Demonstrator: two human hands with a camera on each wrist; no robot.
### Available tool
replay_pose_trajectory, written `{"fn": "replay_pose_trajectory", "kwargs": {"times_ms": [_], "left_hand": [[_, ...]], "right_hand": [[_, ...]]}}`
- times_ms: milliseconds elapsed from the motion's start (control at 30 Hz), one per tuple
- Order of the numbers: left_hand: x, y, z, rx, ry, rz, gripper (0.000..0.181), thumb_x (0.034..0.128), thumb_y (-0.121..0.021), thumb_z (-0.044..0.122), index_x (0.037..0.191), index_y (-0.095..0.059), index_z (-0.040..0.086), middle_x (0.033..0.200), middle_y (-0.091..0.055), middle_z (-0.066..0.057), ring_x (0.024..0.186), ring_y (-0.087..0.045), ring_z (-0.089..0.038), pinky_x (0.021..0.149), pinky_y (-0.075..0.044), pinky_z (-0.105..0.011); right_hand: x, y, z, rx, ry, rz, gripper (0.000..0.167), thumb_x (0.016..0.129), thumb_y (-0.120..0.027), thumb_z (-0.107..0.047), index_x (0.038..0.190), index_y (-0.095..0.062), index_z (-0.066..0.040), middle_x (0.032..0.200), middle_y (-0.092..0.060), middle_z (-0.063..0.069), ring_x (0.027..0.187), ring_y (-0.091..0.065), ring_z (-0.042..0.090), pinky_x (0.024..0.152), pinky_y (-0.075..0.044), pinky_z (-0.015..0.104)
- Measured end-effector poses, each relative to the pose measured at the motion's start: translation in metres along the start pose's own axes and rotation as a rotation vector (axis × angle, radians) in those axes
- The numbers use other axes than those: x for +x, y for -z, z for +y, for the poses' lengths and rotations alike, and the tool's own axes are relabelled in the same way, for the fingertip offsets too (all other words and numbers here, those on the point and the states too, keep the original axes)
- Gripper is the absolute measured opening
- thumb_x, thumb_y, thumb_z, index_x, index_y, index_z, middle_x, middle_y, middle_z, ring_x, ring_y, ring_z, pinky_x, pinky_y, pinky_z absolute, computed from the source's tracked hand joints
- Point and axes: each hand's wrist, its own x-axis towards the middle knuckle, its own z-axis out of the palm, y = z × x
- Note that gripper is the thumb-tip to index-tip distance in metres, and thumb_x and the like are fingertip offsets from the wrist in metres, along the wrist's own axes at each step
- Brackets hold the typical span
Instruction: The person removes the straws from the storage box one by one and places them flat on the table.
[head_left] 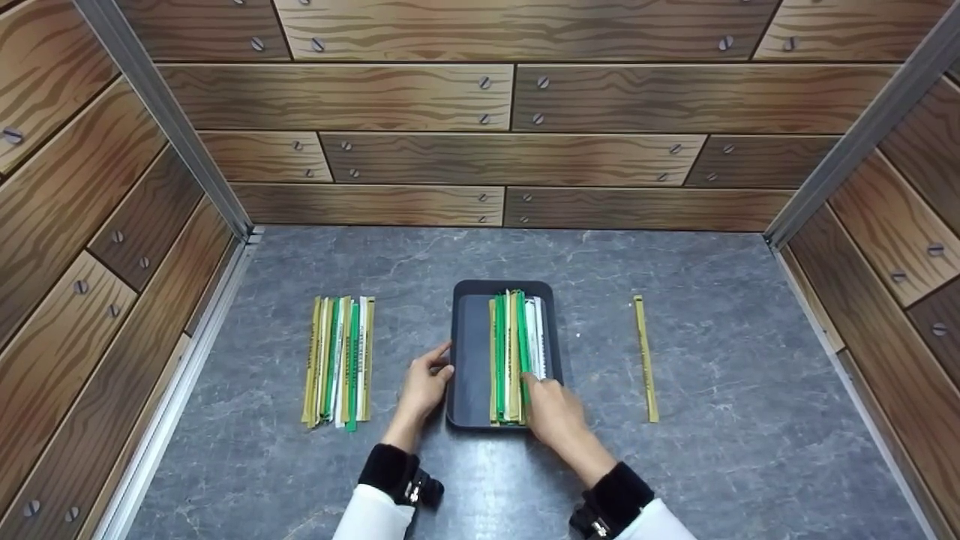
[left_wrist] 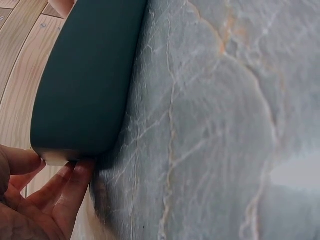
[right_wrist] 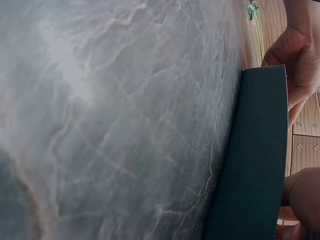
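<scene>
A dark tray (head_left: 469,360) stands in the middle of the table, and several long thin stick packets (head_left: 513,352) in gold, green and white lie in its right half. My left hand (head_left: 426,382) holds the tray's left side, thumb by the rim; in the left wrist view its fingers (left_wrist: 70,192) touch the outer wall. Over the tray's near right part, my right hand (head_left: 556,411) has its fingers at the near end of a green stick packet (head_left: 523,322). The palm hides much of that hold, and the right wrist view shows only part of the hand (right_wrist: 304,197) behind the tray wall.
Left of the tray lies a row of several gold, green and white packets (head_left: 337,360). A single gold packet (head_left: 645,360) lies to the right. Wood-patterned walls (head_left: 510,157) enclose the grey marbled table (head_left: 720,337) at the back and both sides.
</scene>
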Motion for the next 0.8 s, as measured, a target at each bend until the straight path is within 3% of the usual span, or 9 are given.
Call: {"fn": "replay_pose_trajectory", "kwargs": {"times_ms": [167,300,433,800], "left_hand": [[0.0,0.0,0.0,0.002,0.005,0.002,0.046,0.0916,-0.058,-0.008,0.137,-0.056,0.0,0.106,-0.065,-0.023,0.108,-0.062,-0.037,0.089,-0.053,-0.043],[0.0,0.0,0.0,0.01,0.006,0.004,0.046,0.0915,-0.058,-0.008,0.137,-0.056,0.0,0.105,-0.066,-0.022,0.107,-0.063,-0.036,0.088,-0.053,-0.043],[0.0,-0.001,-0.001,0.015,0.018,0.001,0.046,0.0924,-0.058,-0.006,0.138,-0.056,0.002,0.107,-0.066,-0.022,0.108,-0.063,-0.037,0.087,-0.053,-0.042],[0.0,-0.001,-0.001,-0.004,0.024,0.004,0.046,0.0924,-0.058,-0.006,0.138,-0.055,0.001,0.108,-0.066,-0.024,0.109,-0.062,-0.037,0.089,-0.053,-0.042]], "right_hand": [[0.0,0.003,0.002,0.097,-0.028,-0.019,0.058,0.074,-0.058,0.014,0.13,-0.058,-0.002,0.085,-0.067,0.018,0.059,-0.059,0.023,0.041,-0.044,0.026],[0.0,0.007,0.002,0.187,-0.09,-0.048,0.055,0.078,-0.06,0.011,0.131,-0.058,-0.002,0.098,-0.068,0.02,0.059,-0.058,0.02,0.039,-0.043,0.024],[0.001,0.012,0.004,0.249,-0.133,-0.054,0.05,0.081,-0.057,0.008,0.13,-0.059,0.0,0.104,-0.068,0.022,0.048,-0.051,0.015,0.037,-0.041,0.026],[0.008,0.016,0.011,0.284,-0.155,0.042,0.031,0.092,-0.058,-0.004,0.122,-0.066,-0.002,0.099,-0.071,0.02,0.048,-0.053,0.013,0.037,-0.041,0.028]]}}
